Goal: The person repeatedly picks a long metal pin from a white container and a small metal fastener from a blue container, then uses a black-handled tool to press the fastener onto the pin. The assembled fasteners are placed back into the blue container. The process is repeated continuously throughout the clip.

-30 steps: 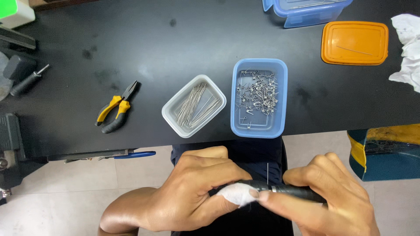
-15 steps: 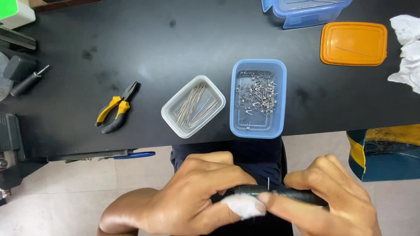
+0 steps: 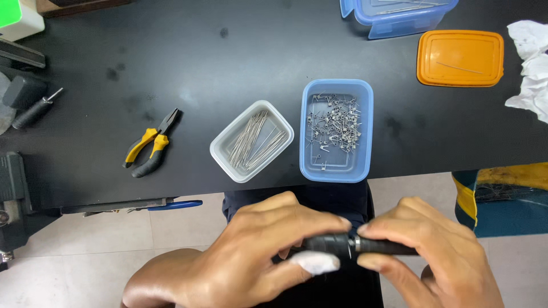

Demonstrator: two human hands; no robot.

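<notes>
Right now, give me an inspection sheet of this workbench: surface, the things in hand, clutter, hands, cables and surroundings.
Surface: black table, smudged.
Things in hand: black tool held across the lap by both hands; white wad under it.
Clutter: white tray of straight pins, blue tray of bent metal bits, yellow pliers, orange lid, blue box, crumpled white cloth, screwdriver.
Hands: left hand and right hand both closed on the black tool.
Cables: nothing seen.
Surroundings: pale floor tiles; yellow and blue thing at right.
</notes>
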